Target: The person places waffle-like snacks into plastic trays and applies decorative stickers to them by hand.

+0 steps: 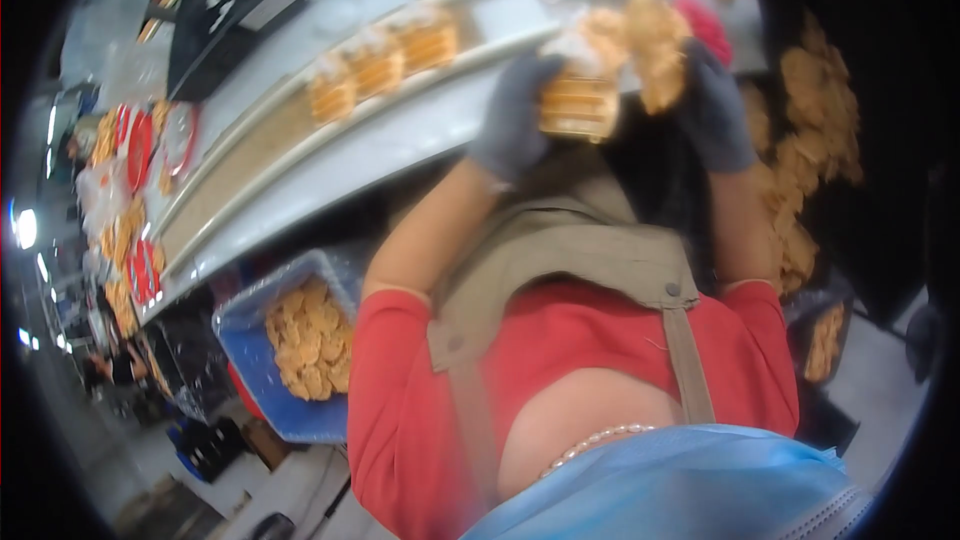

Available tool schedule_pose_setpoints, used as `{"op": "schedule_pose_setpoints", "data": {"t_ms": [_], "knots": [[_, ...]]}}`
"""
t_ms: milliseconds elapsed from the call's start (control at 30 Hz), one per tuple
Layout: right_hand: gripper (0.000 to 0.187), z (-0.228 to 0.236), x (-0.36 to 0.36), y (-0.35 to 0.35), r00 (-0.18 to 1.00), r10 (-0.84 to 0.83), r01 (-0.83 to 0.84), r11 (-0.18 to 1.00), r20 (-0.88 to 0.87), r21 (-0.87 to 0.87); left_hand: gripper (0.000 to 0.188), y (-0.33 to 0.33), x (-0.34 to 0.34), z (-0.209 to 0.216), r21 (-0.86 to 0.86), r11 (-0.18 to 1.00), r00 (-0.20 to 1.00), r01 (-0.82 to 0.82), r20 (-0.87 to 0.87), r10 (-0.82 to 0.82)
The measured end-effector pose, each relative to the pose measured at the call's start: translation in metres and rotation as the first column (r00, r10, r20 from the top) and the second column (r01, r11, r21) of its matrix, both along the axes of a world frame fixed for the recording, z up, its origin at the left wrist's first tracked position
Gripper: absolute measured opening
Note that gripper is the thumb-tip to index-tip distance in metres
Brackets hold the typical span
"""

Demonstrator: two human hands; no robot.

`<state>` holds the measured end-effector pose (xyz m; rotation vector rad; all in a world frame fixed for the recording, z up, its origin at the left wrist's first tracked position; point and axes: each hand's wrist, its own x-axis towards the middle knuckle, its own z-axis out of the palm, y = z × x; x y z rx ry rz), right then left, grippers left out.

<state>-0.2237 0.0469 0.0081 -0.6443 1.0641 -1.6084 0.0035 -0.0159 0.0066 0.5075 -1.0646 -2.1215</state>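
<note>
My left hand (514, 120), in a grey glove, grips an orange-and-gold ribbed tray (580, 105), with a whitish clear wrap or bag showing at its top. My right hand (716, 110), gloved the same, is closed around a bunch of thin tan wafers (655, 50) held beside the tray. Both hands are raised at the edge of the work surface, and motion blurs them. A bright pink item (704, 28) shows behind my right hand; its kind is unclear.
Similar orange trays (375, 67) sit in a row along a conveyor track (235, 135) to the left. A blue lined bin (290, 410) below holds round tan wafers. More wafers (790, 180) are heaped on the right. Red-rimmed containers (140, 150) and a black box (235, 25) stand far left.
</note>
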Motion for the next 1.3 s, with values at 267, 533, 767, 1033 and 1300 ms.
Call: {"op": "schedule_pose_setpoints", "data": {"t_ms": [267, 533, 767, 1033, 1300], "knots": [[0.02, 0.032, 0.016, 0.034, 0.923, 0.238, -0.134, 0.935, -0.302, 0.327, 0.057, 0.009, -0.026, 0.011, 0.241, 0.97, 0.985, -0.019, -0.164, 0.06], [0.021, 0.029, 0.031, 0.024, 0.833, 0.3, -0.141, 0.927, -0.464, 0.348, 0.052, 0.015, -0.033, 0.005, 0.065, 0.996, 0.997, -0.069, -0.016, 0.07], [0.023, 0.004, 0.023, 0.015, 0.627, 0.329, -0.203, 0.944, -0.706, 0.26, 0.044, 0.013, -0.026, 0.01, -0.206, 0.94, 0.939, -0.273, 0.156, 0.307], [0.032, 0.008, 0.06, 0.0, 0.693, -0.373, 0.177, 0.918, -0.616, -0.356, 0.049, 0.033, -0.022, 0.018, -0.639, 0.76, 0.935, -0.114, 0.19, 0.3], [0.047, 0.032, 0.083, -0.018, 0.811, -0.327, 0.135, 0.912, -0.486, -0.387, 0.043, 0.034, -0.005, 0.051, -0.806, 0.552, 0.896, -0.214, 0.064, 0.44]]}}
